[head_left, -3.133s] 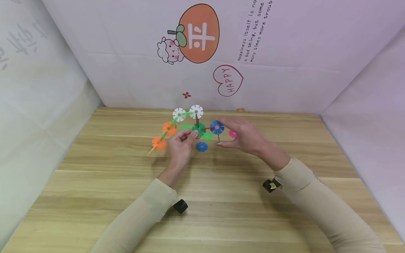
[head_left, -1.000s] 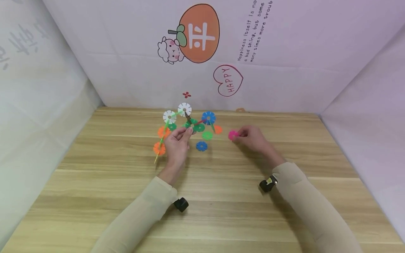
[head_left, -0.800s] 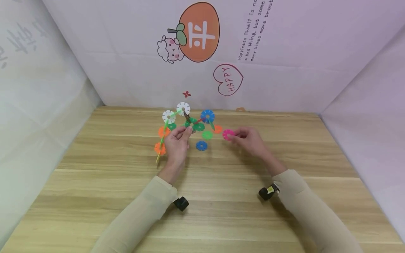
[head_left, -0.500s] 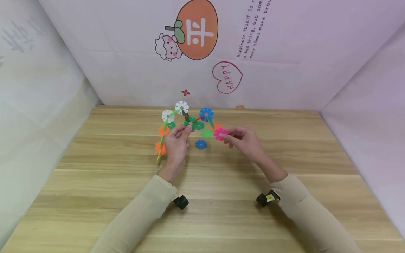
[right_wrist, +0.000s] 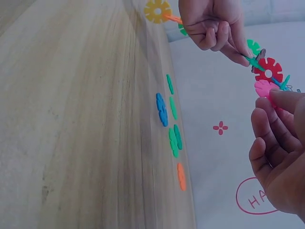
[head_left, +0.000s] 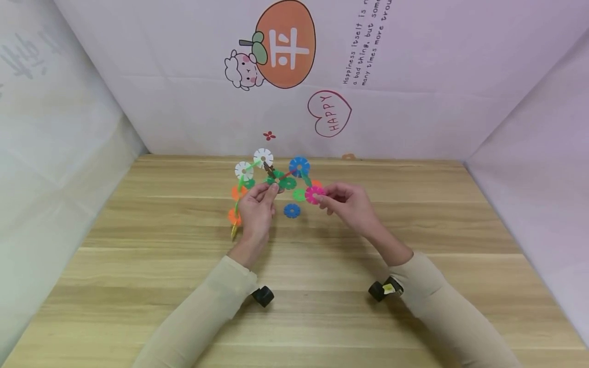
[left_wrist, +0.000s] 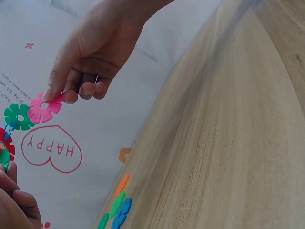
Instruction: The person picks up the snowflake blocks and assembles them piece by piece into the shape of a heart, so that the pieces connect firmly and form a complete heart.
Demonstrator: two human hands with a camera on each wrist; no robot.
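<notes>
My left hand (head_left: 257, 209) pinches a green snowflake disc (head_left: 275, 178) in a linked chain of notched plastic discs. From there the chain runs through white discs (head_left: 243, 171) and orange discs (head_left: 234, 216) to a yellow one (right_wrist: 157, 10). On the other side it passes a red disc (right_wrist: 270, 67) and a blue disc (head_left: 299, 166) to a green end disc (left_wrist: 19, 117). My right hand (head_left: 352, 207) pinches a pink snowflake disc (head_left: 315, 194) by its edge, close against that green end disc. Whether their slots interlock, I cannot tell.
Loose discs lie on the wooden table (head_left: 313, 306) near the hands: a blue one (head_left: 292, 210), a light green one (head_left: 299, 194), an orange one (right_wrist: 181, 176) and darker green ones (head_left: 288, 183). A white printed backdrop (head_left: 405, 117) rises behind the table.
The right hand has left the blue disc's area, picked the pink disc off the table and carried it left to the chain's end. The left hand and chain have shifted slightly left.
</notes>
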